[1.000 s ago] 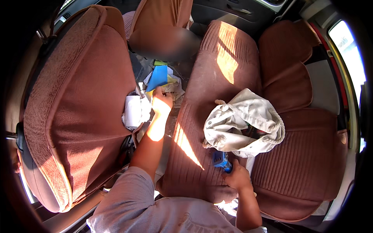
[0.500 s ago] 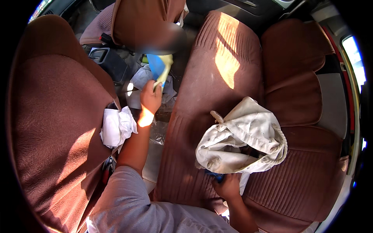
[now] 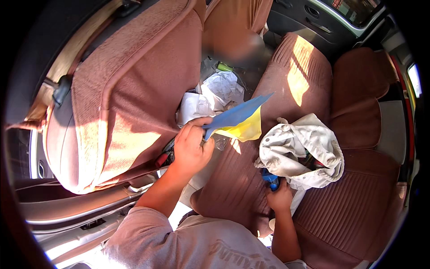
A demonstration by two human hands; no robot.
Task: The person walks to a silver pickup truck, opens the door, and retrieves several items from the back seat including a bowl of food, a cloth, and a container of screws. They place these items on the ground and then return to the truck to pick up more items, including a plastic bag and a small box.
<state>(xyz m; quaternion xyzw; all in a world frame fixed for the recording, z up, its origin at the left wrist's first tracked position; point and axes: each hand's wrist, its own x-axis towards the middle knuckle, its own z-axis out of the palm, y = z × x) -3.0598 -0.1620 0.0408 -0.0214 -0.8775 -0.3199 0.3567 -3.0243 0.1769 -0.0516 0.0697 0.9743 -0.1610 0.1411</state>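
Note:
My left hand (image 3: pixel 191 144) grips one corner of a flat blue and yellow wrapper (image 3: pixel 237 122) and holds it up over the front edge of the brown rear seat cushion (image 3: pixel 233 184). My right hand (image 3: pixel 280 196) rests on that cushion and closes on a blue object (image 3: pixel 270 178) at the lower edge of an off-white cloth bag (image 3: pixel 301 150). The bag lies crumpled on the seat with dark items showing in its mouth. Most of the blue object is hidden by my fingers and the bag.
Crumpled white paper and plastic litter (image 3: pixel 210 99) fills the footwell behind the brown front seat back (image 3: pixel 130 98). A second front seat (image 3: pixel 235 22) stands further ahead. The rear backrest (image 3: pixel 363 98) is at the right, and a dark door panel (image 3: pixel 309 18) at the top.
My left hand has lifted the blue and yellow wrapper out of the footwell litter and drawn it back toward me. My right hand has stayed at the bag's edge on the blue object.

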